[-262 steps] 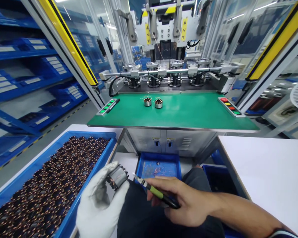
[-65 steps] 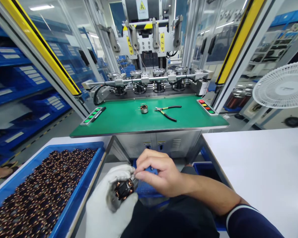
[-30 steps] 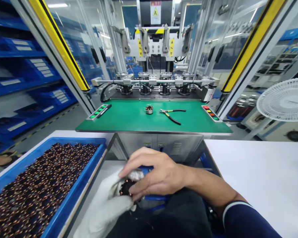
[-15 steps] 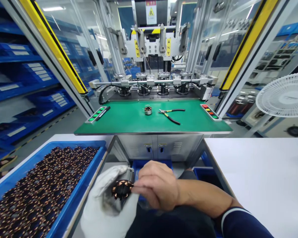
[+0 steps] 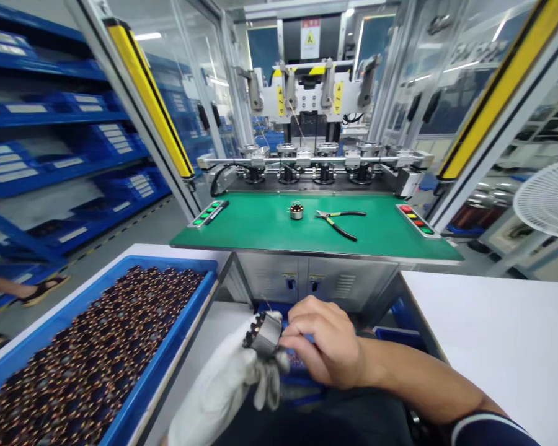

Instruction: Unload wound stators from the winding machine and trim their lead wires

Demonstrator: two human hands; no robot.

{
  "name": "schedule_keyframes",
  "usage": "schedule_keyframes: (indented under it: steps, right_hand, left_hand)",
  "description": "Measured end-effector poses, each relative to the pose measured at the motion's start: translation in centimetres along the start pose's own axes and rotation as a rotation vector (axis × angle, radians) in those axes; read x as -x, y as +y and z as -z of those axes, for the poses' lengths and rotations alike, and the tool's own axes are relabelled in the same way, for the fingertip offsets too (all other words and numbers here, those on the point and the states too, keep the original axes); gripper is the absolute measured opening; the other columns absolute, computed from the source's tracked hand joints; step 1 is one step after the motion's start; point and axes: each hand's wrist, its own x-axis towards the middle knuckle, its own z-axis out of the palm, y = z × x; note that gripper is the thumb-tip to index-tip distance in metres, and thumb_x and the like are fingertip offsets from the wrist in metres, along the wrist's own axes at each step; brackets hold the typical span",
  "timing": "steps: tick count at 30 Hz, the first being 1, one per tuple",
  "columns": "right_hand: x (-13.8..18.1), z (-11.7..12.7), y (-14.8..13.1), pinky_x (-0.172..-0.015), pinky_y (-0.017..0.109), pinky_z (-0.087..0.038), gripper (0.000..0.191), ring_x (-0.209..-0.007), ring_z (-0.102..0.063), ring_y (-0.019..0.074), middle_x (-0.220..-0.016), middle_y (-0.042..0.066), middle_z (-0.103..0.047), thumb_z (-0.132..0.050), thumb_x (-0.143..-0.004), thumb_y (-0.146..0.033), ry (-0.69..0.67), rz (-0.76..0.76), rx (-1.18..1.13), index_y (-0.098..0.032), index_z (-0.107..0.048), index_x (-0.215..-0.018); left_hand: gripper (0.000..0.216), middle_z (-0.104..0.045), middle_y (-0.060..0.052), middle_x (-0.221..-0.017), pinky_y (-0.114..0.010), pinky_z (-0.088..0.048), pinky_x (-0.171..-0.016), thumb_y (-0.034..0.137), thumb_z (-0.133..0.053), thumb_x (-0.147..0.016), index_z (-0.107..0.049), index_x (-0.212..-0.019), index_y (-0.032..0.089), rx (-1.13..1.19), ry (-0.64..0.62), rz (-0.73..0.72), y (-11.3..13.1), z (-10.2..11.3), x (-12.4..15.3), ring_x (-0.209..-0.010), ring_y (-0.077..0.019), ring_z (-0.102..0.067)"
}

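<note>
My left hand [image 5: 242,365], in a white glove, grips a motor stator [image 5: 266,334] low in the middle of the view. The stator lies tilted on its side: its smooth grey metal ring faces me and its dark toothed end points left. A thin wire sticks up from it. Bare, my right hand [image 5: 323,341] is closed in a pinch at the stator's right edge. What lies between those fingertips is too small to make out. Farther off, a second wound stator [image 5: 296,212] stands on the green mat [image 5: 255,229], left of black-handled cutting pliers [image 5: 339,222].
A blue tray [image 5: 204,266] full of copper-wound stators stands on the left table. Behind the mat is a winding machine [image 5: 307,161], with button panels [image 5: 416,221] at the mat's sides. A white table [image 5: 493,334] and a fan [image 5: 549,198] are right. A person's foot [image 5: 41,290] shows left.
My left hand has turned the stator, so its side faces me instead of its copper-wound end. Both hands have shifted right in view, the right still pinching at its edge. The camera has swung slightly left.
</note>
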Motion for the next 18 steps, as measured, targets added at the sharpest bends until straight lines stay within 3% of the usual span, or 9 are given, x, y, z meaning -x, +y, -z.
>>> schedule_keyframes:
  steps: [2,5,8,10,13,15,18]
  right_hand:
    - [-0.1,0.1,-0.3,-0.062,0.022,-0.048,0.007,-0.071,-0.058,0.0115,-0.075,0.004,-0.063,-0.058,-0.094,-0.011,0.007,-0.087,0.023,-0.014,-0.06,-0.088]
    - [-0.7,0.3,-0.5,-0.063,0.022,-0.049,0.01,-0.07,-0.057,0.0107,-0.075,0.003,-0.061,-0.057,-0.094,-0.009,-0.011,-0.177,-0.051,-0.015,-0.059,-0.086]
    - [-1.6,0.9,-0.4,-0.063,0.021,-0.049,0.009,-0.071,-0.058,0.0106,-0.075,0.004,-0.061,-0.056,-0.095,-0.009,-0.101,-0.086,-0.13,-0.014,-0.059,-0.088]
    - [-2.1,1.2,-0.3,-0.062,0.021,-0.048,0.008,-0.072,-0.059,0.0109,-0.076,0.004,-0.062,-0.055,-0.097,-0.012,-0.195,0.012,-0.151,-0.014,-0.059,-0.09]
    - [-2.4,1.6,-0.4,-0.063,0.022,-0.048,0.013,-0.074,-0.06,0.0112,-0.077,0.005,-0.062,-0.051,-0.101,-0.015,-0.289,0.105,-0.158,-0.012,-0.059,-0.091]
    - [-2.4,1.7,-0.6,-0.064,0.023,-0.048,0.012,-0.075,-0.059,0.0116,-0.076,0.005,-0.062,-0.05,-0.101,-0.014,-0.297,0.145,-0.135,-0.012,-0.059,-0.093]
    - [-2.2,1.7,-1.0,-0.064,0.022,-0.047,0.008,-0.075,-0.058,0.0112,-0.077,0.005,-0.063,-0.054,-0.096,-0.008,-0.256,0.13,0.002,-0.011,-0.061,-0.095]
  left_hand:
    - [0.053,-0.073,-0.004,-0.105,-0.026,-0.057,-0.059,0.046,-0.083,-0.075,-0.062,-0.12,0.028,0.063,0.015,-0.057,0.2,-0.5,0.1,-0.073,-0.0156,-0.069]
    - [0.033,-0.071,0.003,-0.116,-0.029,-0.059,-0.081,0.026,-0.086,-0.071,-0.067,-0.096,0.033,0.273,0.021,-0.202,1.1,-0.7,-0.2,-0.103,-0.0208,-0.071]
    - [0.016,-0.07,0.003,-0.116,-0.034,-0.053,-0.101,0.034,-0.075,-0.083,-0.068,-0.098,0.033,0.419,0.035,-0.272,1.4,-0.2,-0.7,-0.124,-0.0225,-0.062]
    - [0.032,-0.071,-0.003,-0.111,-0.03,-0.054,-0.094,0.055,-0.062,-0.09,-0.069,-0.106,0.027,0.372,-0.053,-0.122,0.7,0.2,-1.0,-0.112,-0.0206,-0.066]
    - [0.062,-0.07,-0.009,-0.08,-0.028,-0.053,-0.064,0.073,-0.052,-0.087,-0.071,-0.088,0.014,0.285,-0.241,0.162,-1.0,0.5,-0.8,-0.07,-0.0179,-0.064]
    - [0.06,-0.066,-0.008,-0.069,-0.026,-0.046,-0.052,0.071,-0.059,-0.084,-0.068,-0.084,0.012,0.303,-0.28,0.188,-1.8,0.2,-0.5,-0.054,-0.0142,-0.057]
    - [0.044,-0.067,-0.005,-0.083,-0.021,-0.043,-0.049,0.05,-0.075,-0.081,-0.065,-0.107,0.017,0.42,-0.294,0.104,-1.2,-0.4,0.0,-0.056,-0.0123,-0.061]
